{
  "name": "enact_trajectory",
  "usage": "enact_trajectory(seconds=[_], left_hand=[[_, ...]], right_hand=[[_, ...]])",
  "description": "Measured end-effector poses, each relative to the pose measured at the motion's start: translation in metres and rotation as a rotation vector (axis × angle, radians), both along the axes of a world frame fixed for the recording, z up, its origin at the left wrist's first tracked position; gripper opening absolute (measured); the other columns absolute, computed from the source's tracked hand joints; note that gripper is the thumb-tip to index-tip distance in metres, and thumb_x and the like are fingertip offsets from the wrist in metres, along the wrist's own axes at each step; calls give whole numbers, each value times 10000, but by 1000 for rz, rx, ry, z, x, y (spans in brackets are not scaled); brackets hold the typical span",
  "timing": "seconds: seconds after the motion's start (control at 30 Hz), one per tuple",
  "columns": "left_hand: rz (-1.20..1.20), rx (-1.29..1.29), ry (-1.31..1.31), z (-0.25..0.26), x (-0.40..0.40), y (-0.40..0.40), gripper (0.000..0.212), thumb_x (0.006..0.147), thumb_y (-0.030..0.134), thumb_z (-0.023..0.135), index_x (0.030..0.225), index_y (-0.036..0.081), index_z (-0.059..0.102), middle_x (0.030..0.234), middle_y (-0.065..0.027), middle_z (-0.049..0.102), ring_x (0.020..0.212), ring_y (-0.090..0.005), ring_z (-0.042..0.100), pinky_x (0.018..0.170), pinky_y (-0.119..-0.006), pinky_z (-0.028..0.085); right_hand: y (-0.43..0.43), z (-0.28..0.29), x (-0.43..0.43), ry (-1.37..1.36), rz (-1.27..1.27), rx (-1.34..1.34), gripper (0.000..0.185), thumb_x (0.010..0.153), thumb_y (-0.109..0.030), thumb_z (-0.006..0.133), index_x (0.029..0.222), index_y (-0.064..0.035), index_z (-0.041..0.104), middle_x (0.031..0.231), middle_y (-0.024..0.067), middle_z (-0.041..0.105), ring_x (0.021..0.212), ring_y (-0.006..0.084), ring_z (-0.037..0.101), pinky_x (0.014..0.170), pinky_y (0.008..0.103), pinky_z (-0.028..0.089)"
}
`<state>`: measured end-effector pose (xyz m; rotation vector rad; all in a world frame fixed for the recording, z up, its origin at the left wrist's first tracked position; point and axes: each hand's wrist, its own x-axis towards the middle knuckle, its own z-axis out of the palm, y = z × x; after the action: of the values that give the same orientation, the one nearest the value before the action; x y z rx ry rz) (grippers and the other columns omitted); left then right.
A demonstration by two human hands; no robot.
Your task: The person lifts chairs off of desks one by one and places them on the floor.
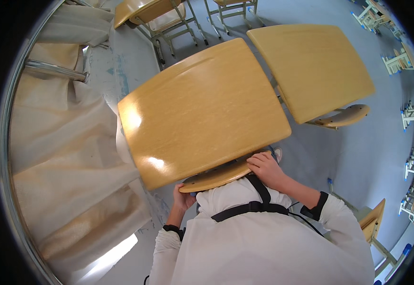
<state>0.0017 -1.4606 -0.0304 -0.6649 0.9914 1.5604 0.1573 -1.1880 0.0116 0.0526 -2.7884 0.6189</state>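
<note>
Close in front of my body is the curved wooden backrest of a chair [221, 177], right against the near edge of a school desk with a wooden top [203, 110]. My left hand [183, 197] grips the backrest's left end, thumb on top and fingers underneath. At the other end, my right hand [264, 167] lies over the top of the backrest with its fingers curled across it. The chair's seat and legs are mostly hidden under the desk and behind my body. Light glares off the desktop's left side.
A second wooden desk [313, 67] stands to the right, with its chair backrest [346, 115] at the near side. Beige curtains [75, 142] and a metal rail [55, 69] line the left. More desks and chairs [171, 21] stand ahead. Another wooden chair [372, 221] is at lower right.
</note>
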Motion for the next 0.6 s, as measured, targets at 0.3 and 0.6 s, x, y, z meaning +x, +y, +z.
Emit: enact_trajectory(seconds=[0.3, 0.6], left_hand=[[100, -53, 62, -13, -7, 2, 416, 515, 211, 477, 903, 71, 431, 846, -84, 462, 744, -215, 433, 612, -309, 360], [-52, -46, 100, -19, -9, 6, 404, 609, 347, 494, 896, 68, 445, 763, -96, 492, 644, -212, 456, 600, -296, 367]], right_hand=[[0, -1, -13, -192, -61, 65, 243, 614, -152, 495, 854, -115, 509, 1003, 87, 432, 943, 222, 404, 789, 418, 282], [5, -10, -30, -174, -64, 183, 311, 621, -197, 535, 913, -124, 455, 1029, 103, 409, 966, 239, 398, 748, 446, 309]])
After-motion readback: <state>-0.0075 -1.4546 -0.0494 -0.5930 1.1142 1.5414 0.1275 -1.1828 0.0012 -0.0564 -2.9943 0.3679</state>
